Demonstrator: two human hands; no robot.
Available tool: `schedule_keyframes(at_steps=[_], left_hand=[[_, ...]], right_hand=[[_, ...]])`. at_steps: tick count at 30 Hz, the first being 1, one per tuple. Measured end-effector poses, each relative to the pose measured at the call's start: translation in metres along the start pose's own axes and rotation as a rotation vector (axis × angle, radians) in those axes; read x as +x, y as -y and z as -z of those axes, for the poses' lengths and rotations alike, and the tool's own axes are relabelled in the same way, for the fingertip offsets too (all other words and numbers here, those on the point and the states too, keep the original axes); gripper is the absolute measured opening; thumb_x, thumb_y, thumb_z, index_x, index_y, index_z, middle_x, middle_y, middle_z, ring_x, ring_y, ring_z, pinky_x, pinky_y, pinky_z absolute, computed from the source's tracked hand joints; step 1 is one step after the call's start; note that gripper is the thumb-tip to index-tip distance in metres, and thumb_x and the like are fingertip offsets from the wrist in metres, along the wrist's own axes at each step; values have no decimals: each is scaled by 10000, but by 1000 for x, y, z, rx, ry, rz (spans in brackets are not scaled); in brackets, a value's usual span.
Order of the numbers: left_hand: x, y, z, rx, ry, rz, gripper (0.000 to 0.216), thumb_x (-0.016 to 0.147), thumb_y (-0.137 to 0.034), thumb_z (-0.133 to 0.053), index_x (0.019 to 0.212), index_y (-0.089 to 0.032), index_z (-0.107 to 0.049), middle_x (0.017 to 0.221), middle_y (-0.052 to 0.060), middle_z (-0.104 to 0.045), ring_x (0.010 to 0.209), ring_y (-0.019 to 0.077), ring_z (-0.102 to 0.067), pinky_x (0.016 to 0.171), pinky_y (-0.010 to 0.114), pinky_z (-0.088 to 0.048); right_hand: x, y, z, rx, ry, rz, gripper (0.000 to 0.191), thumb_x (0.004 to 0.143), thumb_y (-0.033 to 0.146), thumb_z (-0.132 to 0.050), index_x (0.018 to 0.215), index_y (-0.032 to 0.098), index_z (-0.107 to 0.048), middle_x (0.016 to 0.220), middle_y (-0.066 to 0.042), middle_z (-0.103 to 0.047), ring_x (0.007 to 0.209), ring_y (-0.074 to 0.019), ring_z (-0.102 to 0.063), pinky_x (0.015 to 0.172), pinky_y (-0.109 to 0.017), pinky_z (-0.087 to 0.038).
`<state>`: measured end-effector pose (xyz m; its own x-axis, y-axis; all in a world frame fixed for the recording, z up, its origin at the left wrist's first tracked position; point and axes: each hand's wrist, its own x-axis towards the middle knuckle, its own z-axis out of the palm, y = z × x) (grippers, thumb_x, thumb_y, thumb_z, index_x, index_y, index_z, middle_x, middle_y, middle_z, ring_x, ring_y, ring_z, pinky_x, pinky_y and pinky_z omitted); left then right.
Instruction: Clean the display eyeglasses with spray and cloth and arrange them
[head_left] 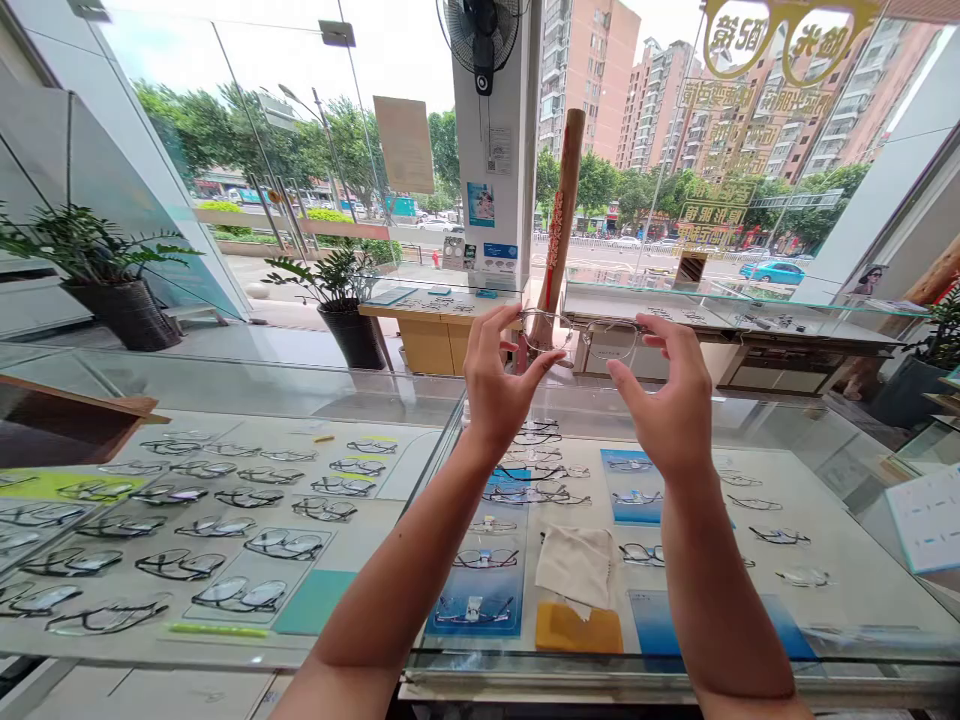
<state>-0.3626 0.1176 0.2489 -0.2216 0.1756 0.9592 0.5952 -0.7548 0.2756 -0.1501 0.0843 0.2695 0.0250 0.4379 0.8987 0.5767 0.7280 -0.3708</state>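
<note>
I hold a thin-rimmed pair of glasses up at arm's length above a glass display counter. My left hand pinches the left end of the frame between thumb and fingers. At the right end, my right hand grips the frame, fingers curled. The lenses are clear and the street shows through them. Under my arms, on the counter glass, lie a white cleaning cloth and a yellow pad.
Rows of glasses lie inside the counter on both sides. Potted plants stand by the window. A wooden post and further display tables stand behind. A wall fan hangs above. A white card sits at right.
</note>
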Motion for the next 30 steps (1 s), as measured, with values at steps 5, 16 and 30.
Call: schedule_keyframes(at_steps=[5, 16, 30], left_hand=[[-1, 5, -2, -45, 28, 42, 620, 842, -456, -926, 1370, -286, -647, 1334, 106, -696, 1216, 286, -709, 783, 359, -662], [-3, 15, -6, -163, 76, 150, 623, 840, -472, -920, 1367, -281, -646, 1355, 112, -702, 1225, 282, -728, 776, 344, -658], [-9, 17, -8, -206, 217, 330, 573, 864, -559, -886, 1305, -249, -690, 1181, 96, -772, 1103, 252, -770, 800, 352, -658]], right_hand=[[0, 3, 0, -23, -10, 35, 463, 939, 273, -728, 1391, 301, -628, 1354, -81, -692, 1188, -321, -682, 1086, -591, -557], [-1, 10, 1, -25, -7, 48, 455, 957, 280, -710, 1403, 306, -622, 1357, -87, -672, 1229, -333, -658, 1105, -599, -538], [-3, 8, 1, -84, -32, -8, 440, 961, 340, -727, 1383, 258, -635, 1305, -104, -699, 1152, -309, -676, 1043, -558, -550]])
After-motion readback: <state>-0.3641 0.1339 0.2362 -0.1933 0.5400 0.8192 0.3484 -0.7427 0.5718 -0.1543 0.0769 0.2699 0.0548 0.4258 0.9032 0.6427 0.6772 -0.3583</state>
